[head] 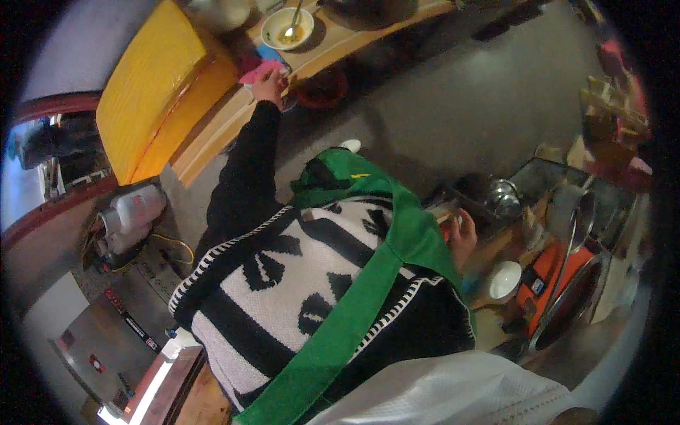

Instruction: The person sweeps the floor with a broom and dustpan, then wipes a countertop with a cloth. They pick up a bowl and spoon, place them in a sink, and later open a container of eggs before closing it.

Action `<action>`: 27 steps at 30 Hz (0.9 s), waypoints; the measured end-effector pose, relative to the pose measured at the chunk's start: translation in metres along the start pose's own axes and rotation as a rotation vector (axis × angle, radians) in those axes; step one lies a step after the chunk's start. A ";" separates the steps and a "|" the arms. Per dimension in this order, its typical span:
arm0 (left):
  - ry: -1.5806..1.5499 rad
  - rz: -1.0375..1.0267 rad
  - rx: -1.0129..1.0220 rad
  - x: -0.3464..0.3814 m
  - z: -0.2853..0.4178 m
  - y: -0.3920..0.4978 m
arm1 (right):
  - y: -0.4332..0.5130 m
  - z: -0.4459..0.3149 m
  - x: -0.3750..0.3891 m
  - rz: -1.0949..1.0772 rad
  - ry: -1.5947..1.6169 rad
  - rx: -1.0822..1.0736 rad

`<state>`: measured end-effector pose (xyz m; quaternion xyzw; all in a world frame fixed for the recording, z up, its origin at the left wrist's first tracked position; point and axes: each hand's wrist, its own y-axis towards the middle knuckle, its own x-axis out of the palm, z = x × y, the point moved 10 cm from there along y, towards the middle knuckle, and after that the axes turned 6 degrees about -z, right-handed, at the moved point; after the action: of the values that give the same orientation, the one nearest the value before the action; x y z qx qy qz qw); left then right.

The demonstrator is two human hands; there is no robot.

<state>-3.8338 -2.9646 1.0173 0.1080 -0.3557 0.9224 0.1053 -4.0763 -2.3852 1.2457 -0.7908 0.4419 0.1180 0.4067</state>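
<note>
My left hand (269, 86) reaches out to the edge of a wooden table (340, 42), its fingers closed on a pink cloth (260, 71). Just beyond the cloth is a small blue item (270, 53). A white bowl (287, 29) with a spoon and some yellowish food in it stands further in on the table. On the other side of my body, my right hand (464, 236) is partly covered by my green apron (404, 223). Its fingers are bent beside a small reddish object (446, 229); blur hides whether it is held.
A big yellow box (154, 90) stands on the table at left, a dark pot (369, 10) at its far side. A reddish basin (321, 90) sits below. At right are a white bowl (504, 280), a shiny metal vessel (502, 197) and an orange item (552, 287). A gas cylinder (138, 210) stands left.
</note>
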 end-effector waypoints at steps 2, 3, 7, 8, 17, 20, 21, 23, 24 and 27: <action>-0.071 -0.027 -0.057 0.015 -0.002 0.014 | 0.009 -0.012 0.002 -0.044 0.042 0.007; -0.125 -0.026 -0.084 0.023 -0.004 0.018 | 0.014 -0.020 0.002 -0.047 0.021 -0.025; -0.331 -0.102 -0.073 0.051 0.003 0.018 | 0.029 -0.033 0.003 -0.103 -0.027 -0.059; -0.334 -0.151 -0.042 0.059 0.009 0.016 | 0.030 -0.040 0.005 -0.137 -0.039 -0.113; -0.262 -0.238 -0.108 0.075 0.002 -0.012 | 0.036 -0.043 0.004 -0.232 0.010 0.074; -0.068 -0.297 -0.225 0.082 -0.017 -0.042 | 0.052 -0.086 -0.023 -0.155 -0.261 -0.334; 0.034 -0.298 -0.365 0.089 -0.031 -0.060 | 0.066 -0.083 -0.034 -0.186 -0.225 -0.297; 0.201 -0.264 -0.375 0.119 -0.037 -0.102 | 0.093 -0.081 -0.070 -0.245 -0.160 -0.281; 0.276 -0.254 -0.405 0.141 -0.038 -0.128 | 0.098 -0.087 -0.090 -0.229 -0.119 -0.345; 0.371 -0.459 -0.525 0.251 -0.043 -0.229 | 0.104 -0.095 -0.142 -0.287 -0.128 -0.399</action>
<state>-4.0170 -2.7396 1.2002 -0.0145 -0.5210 0.7562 0.3955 -4.2578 -2.3999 1.3287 -0.9011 0.2664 0.1935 0.2823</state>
